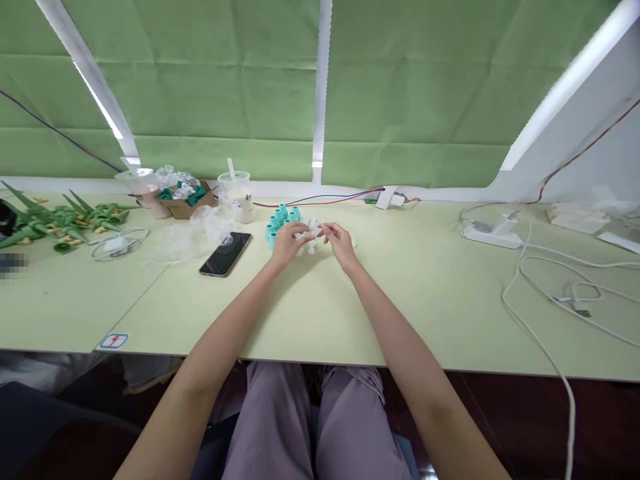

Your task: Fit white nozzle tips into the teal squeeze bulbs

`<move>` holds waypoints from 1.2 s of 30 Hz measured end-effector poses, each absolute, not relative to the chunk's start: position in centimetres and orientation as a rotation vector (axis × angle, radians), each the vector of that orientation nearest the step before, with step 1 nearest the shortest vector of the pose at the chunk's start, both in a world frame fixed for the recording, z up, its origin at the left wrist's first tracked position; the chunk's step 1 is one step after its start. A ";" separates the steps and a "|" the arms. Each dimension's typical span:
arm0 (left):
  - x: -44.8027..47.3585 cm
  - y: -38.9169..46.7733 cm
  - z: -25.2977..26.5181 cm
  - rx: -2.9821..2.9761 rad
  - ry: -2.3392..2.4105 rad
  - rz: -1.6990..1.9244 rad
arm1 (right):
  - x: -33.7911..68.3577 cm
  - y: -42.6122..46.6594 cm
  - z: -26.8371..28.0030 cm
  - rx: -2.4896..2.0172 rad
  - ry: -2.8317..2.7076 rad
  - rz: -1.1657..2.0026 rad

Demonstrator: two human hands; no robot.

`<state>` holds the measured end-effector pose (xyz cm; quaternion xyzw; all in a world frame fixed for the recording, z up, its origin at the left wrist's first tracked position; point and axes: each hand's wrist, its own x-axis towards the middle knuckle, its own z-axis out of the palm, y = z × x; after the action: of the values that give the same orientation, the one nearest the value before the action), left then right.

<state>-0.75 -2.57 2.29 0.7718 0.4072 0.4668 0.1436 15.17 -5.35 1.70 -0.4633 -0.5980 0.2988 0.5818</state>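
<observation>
My left hand (289,245) and my right hand (341,247) are close together over the table, fingertips pinched. Small white, translucent pieces (313,224) show between and just behind the fingertips; their exact kind is too small to make out. Both hands seem to hold one of them, partly hidden by the fingers. Another white piece (311,251) is visible just below the fingertips. Beside and behind my left hand stands a cluster of teal, tube-shaped parts (281,215) with open round ends.
Left of my hands lie a black phone (226,254) and crumpled clear plastic (187,233). Behind them are a drink cup (242,200) and a cardboard box (186,208). Green leaf-like parts (65,220) lie far left. At right are a power strip (493,236) and white cables (520,267).
</observation>
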 end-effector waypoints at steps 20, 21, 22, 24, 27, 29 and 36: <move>-1.5 -1.9 2.3 1.916 1.120 1.259 | 16.7 -4.2 -1.6 -1.738 -1.873 -0.097; -1.5 -1.9 2.3 1.920 1.118 1.255 | 16.7 -4.2 -1.5 -1.715 -1.833 -0.065; -1.6 -1.8 2.2 1.928 1.118 1.251 | 16.7 -4.2 -1.2 -1.681 -1.776 -0.017; -1.6 -1.9 2.3 1.954 1.125 1.244 | 16.6 -4.3 -0.5 -1.562 -1.636 0.118; -1.5 -2.0 2.4 2.017 1.155 1.230 | 16.2 -4.5 0.8 -1.326 -1.486 0.293; -1.3 -2.2 2.4 2.056 1.172 1.212 | 15.8 -4.8 1.5 -1.231 -1.456 0.330; -0.9 -2.6 2.3 2.115 1.174 1.178 | 14.9 -5.5 1.7 -1.219 -1.453 0.243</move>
<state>-0.86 -2.61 2.25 0.7662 0.4252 0.4267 0.2238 14.92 -5.52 1.73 -0.5207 -0.6207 0.1037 0.5769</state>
